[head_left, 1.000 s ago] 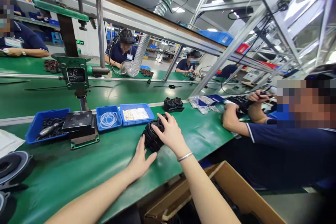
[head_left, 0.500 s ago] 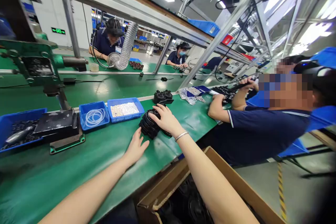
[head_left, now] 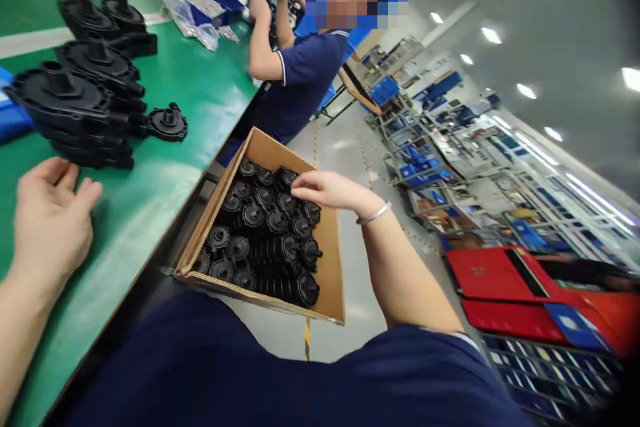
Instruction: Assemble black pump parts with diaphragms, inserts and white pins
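My left hand (head_left: 55, 213) rests at the near side of a stack of black round plastic housings (head_left: 70, 100) on the green bench. Its fingers are loosely curved and apart, holding nothing. Each housing has a short central tube, and side spouts show on several. One single housing (head_left: 168, 121) lies flat to the right of the stack. Over the far right part of an open cardboard box (head_left: 227, 285) is my right hand (head_left: 330, 190), fingers stretched out and bent slightly down. Rows of similar black housings (head_left: 275, 220) fill much of the box. Whether the right fingertips touch one is unclear.
Beyond the stack, a clear plastic bag (head_left: 187, 17) with small parts lies on the bench. A co-worker in a dark blue shirt (head_left: 313, 63) sits at the bench past the box. A blue bin edge (head_left: 11, 113) shows at far left.
My view has swung right and down toward the box. My right hand has left the stack on the bench and moved over the box. The left hand stays by the stack.
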Action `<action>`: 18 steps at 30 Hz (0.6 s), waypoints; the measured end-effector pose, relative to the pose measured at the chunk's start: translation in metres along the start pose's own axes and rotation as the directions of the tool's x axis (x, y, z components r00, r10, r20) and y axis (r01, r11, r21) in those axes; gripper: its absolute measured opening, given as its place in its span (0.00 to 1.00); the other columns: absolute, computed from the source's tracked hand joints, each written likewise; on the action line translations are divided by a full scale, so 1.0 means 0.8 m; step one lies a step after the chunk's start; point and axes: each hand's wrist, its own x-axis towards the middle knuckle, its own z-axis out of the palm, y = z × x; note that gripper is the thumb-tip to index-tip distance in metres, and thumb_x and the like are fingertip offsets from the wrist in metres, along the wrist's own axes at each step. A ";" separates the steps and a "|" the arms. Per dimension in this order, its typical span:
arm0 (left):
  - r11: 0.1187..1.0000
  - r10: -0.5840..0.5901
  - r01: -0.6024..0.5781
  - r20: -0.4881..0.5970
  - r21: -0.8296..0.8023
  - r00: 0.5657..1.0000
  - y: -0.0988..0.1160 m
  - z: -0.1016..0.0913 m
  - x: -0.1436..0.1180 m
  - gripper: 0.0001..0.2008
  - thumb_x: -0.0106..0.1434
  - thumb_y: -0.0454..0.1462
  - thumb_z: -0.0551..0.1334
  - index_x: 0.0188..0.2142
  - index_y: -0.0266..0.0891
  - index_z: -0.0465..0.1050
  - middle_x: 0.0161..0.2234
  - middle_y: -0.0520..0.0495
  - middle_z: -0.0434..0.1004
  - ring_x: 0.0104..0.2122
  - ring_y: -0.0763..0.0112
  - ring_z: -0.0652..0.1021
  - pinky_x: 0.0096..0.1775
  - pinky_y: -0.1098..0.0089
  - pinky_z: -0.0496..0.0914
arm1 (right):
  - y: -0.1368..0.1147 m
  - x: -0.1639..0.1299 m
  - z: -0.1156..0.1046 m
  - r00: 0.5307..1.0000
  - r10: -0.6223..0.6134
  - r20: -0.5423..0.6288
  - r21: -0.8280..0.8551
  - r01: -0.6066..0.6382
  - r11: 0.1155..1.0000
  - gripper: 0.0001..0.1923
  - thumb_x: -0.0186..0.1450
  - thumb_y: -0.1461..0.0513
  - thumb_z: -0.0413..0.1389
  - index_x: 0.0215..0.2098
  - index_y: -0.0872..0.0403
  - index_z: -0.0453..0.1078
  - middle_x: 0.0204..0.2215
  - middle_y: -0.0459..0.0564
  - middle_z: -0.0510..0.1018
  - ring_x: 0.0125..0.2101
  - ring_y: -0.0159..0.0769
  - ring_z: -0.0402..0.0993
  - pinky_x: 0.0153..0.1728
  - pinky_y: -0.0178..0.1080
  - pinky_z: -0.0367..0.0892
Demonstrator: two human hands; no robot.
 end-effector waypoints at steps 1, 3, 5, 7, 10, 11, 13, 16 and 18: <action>1.000 -0.004 0.004 -0.006 0.023 1.000 0.006 0.001 -0.003 0.25 0.65 0.42 0.64 0.59 0.42 0.61 0.65 0.55 0.63 0.67 0.58 0.59 0.69 0.53 0.52 | 0.017 -0.026 0.022 0.994 0.093 0.060 -0.010 -0.093 0.996 0.12 0.71 0.56 0.55 0.43 0.55 0.76 0.37 0.48 0.82 0.35 0.33 0.76 0.39 0.35 0.69; 0.998 -0.006 0.007 -0.006 0.066 1.000 0.018 0.003 -0.011 0.23 0.69 0.42 0.60 0.61 0.43 0.58 0.65 0.59 0.63 0.68 0.57 0.57 0.67 0.48 0.50 | 0.043 -0.068 0.071 0.959 0.270 0.083 -0.058 -0.266 0.962 0.09 0.70 0.59 0.56 0.42 0.55 0.75 0.35 0.48 0.82 0.33 0.32 0.77 0.36 0.33 0.69; 0.992 0.020 -0.023 0.028 0.124 0.999 0.024 0.005 -0.016 0.21 0.72 0.42 0.55 0.62 0.44 0.55 0.66 0.60 0.61 0.68 0.56 0.55 0.65 0.42 0.50 | 0.058 -0.097 0.119 0.934 0.350 0.069 -0.094 -0.343 0.935 0.05 0.69 0.62 0.58 0.40 0.56 0.75 0.33 0.50 0.81 0.32 0.32 0.76 0.35 0.34 0.70; 0.990 0.054 -0.056 0.014 0.126 0.998 0.022 0.006 -0.016 0.23 0.71 0.43 0.57 0.62 0.45 0.56 0.67 0.59 0.61 0.68 0.56 0.56 0.66 0.44 0.50 | 0.066 -0.115 0.158 0.910 0.410 0.058 -0.126 -0.401 0.908 0.06 0.70 0.61 0.59 0.40 0.56 0.74 0.32 0.48 0.79 0.31 0.32 0.76 0.34 0.35 0.72; 0.996 0.038 -0.033 -0.046 0.086 0.998 0.012 0.005 -0.011 0.27 0.65 0.45 0.64 0.62 0.49 0.60 0.66 0.57 0.62 0.67 0.61 0.61 0.70 0.56 0.53 | 0.073 -0.125 0.192 0.887 0.460 0.035 -0.157 -0.449 0.879 0.08 0.71 0.58 0.57 0.41 0.56 0.73 0.36 0.48 0.78 0.33 0.32 0.76 0.36 0.38 0.75; 0.997 0.017 -0.013 -0.065 0.075 0.998 0.008 0.004 -0.009 0.29 0.64 0.44 0.65 0.62 0.48 0.60 0.66 0.56 0.62 0.67 0.62 0.62 0.70 0.58 0.54 | 0.075 -0.124 0.196 0.886 0.462 0.028 -0.161 -0.453 0.877 0.09 0.71 0.58 0.57 0.41 0.56 0.73 0.36 0.48 0.78 0.33 0.32 0.76 0.36 0.38 0.75; 0.998 -0.028 0.033 -0.110 0.044 0.994 0.003 0.003 -0.005 0.31 0.61 0.44 0.68 0.61 0.44 0.61 0.65 0.52 0.63 0.66 0.60 0.62 0.69 0.56 0.54 | 0.078 -0.123 0.195 0.895 0.445 0.013 -0.160 -0.438 0.885 0.08 0.71 0.58 0.57 0.38 0.56 0.73 0.33 0.47 0.78 0.32 0.31 0.76 0.36 0.37 0.74; 0.998 -0.062 0.060 -0.141 -0.018 0.988 -0.002 0.002 -0.003 0.32 0.58 0.44 0.70 0.59 0.42 0.62 0.66 0.48 0.63 0.66 0.55 0.62 0.69 0.51 0.54 | 0.079 -0.122 0.173 0.919 0.393 -0.009 -0.159 -0.390 0.907 0.11 0.68 0.62 0.59 0.27 0.54 0.72 0.26 0.48 0.78 0.27 0.32 0.75 0.31 0.35 0.70; 0.998 -0.051 0.046 -0.137 -0.039 0.989 -0.002 0.003 -0.005 0.30 0.58 0.44 0.70 0.57 0.43 0.63 0.66 0.45 0.62 0.67 0.52 0.61 0.69 0.50 0.53 | 0.077 -0.124 0.145 0.928 0.370 -0.039 -0.175 -0.371 0.912 0.12 0.65 0.64 0.60 0.23 0.53 0.71 0.23 0.51 0.78 0.24 0.35 0.75 0.27 0.37 0.67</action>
